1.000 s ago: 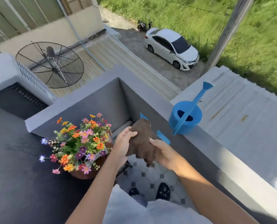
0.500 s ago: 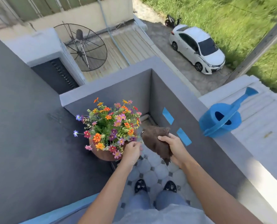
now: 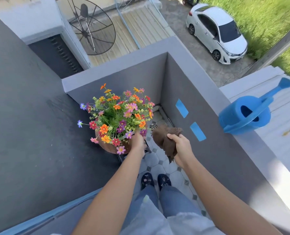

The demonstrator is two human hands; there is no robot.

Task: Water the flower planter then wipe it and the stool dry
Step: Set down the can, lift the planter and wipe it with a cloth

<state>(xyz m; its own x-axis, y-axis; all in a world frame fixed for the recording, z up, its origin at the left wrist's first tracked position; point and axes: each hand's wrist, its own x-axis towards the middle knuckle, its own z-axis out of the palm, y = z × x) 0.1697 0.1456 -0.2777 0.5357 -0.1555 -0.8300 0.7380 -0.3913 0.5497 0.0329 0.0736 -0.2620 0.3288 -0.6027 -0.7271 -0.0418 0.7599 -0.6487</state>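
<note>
A brown round planter [image 3: 109,146] full of orange, pink and purple flowers [image 3: 118,114] stands in the balcony corner on a dark stool [image 3: 146,147], of which only a sliver shows. My left hand [image 3: 138,140] rests at the planter's right rim, fingers hidden among the flowers. To its right, my right hand [image 3: 180,144] is closed on a crumpled brown cloth [image 3: 165,139] held in the air. A blue watering can [image 3: 246,115] sits on the wall ledge at the right, spout pointing away.
Grey parapet walls [image 3: 183,78] enclose the narrow tiled floor [image 3: 163,165], where my feet [image 3: 155,181] stand. A floor drain [image 3: 153,127] lies behind the cloth. Two blue tape strips [image 3: 197,131] mark the right wall. A dark wall fills the left.
My left hand let go of the cloth and moved left to the planter's rim. The right hand alone now holds the cloth. The camera tilted further down and left.
</note>
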